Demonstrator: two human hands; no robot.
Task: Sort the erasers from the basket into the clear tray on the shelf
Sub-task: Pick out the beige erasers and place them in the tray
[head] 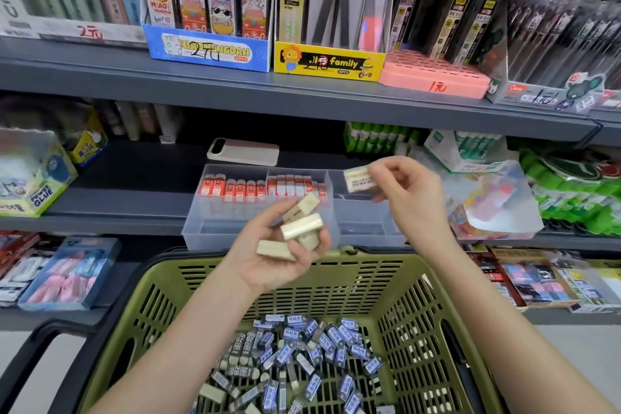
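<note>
My left hand (268, 255) is palm up above the olive green basket (416, 319) and holds several cream erasers (301, 226). My right hand (408, 193) pinches one cream eraser (359, 179) over the right compartment of the clear tray (218, 227) on the shelf. The tray's left compartments hold rows of red-and-white erasers (242, 190). The basket's bottom is covered with many blue-and-black sleeved erasers (302, 363).
A white phone (242, 151) lies on the shelf behind the tray. A glue box (32, 178) stands at left, green glue sticks (571, 191) and a clear bag of colourful items (494, 205) at right. Pencil-lead boxes fill the upper shelf (302, 91).
</note>
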